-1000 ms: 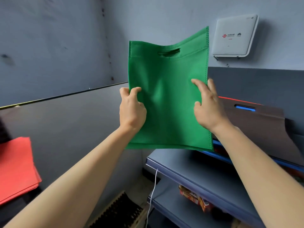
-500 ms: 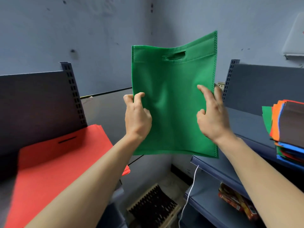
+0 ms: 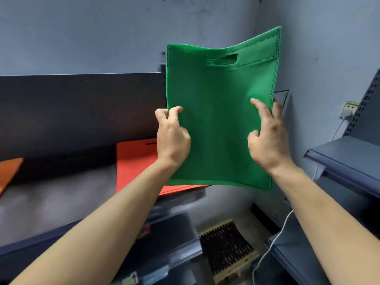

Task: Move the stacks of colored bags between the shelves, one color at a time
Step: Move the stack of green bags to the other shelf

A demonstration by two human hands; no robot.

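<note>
A green bag (image 3: 221, 120) with a cut-out handle is held upright in the air in front of me, handle end up. My left hand (image 3: 172, 136) pinches its left edge, thumb in front. My right hand (image 3: 267, 136) grips its right edge, index finger across the front. Below and behind the green bag, a red bag stack (image 3: 135, 161) lies flat on the left shelf (image 3: 51, 202). An orange bag (image 3: 9, 171) shows at that shelf's far left edge.
A dark back panel (image 3: 82, 110) rises behind the left shelf. A second grey shelf unit (image 3: 347, 159) stands at the right, with a wall socket (image 3: 349, 109) and white cable (image 3: 273, 243). A slatted mat (image 3: 226, 243) lies on the floor between them.
My view and the green bag have swung left, away from the right shelf with its mixed stack, toward the left shelf with the red stack. Both hands keep their hold.
</note>
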